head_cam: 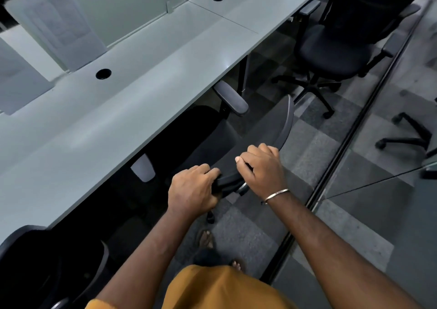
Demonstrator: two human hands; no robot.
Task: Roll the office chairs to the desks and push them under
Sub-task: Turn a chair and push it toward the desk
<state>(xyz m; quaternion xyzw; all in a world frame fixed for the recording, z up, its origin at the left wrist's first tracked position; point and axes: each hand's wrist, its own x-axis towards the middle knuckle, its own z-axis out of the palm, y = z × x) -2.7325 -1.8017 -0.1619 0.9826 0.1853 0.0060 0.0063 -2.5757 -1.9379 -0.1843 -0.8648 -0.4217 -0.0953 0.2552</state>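
Your left hand (192, 190) and right hand (261, 166) both grip the backrest of the chair (212, 133) at frame centre, its seat partly under the desk (132, 100). Push straight, armrests clearing the edge.

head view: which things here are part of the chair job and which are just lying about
Job: held chair, both hands gripping its backrest; desk; second chair still out.

Lying about: pinned papers, cable holes, glass partition.
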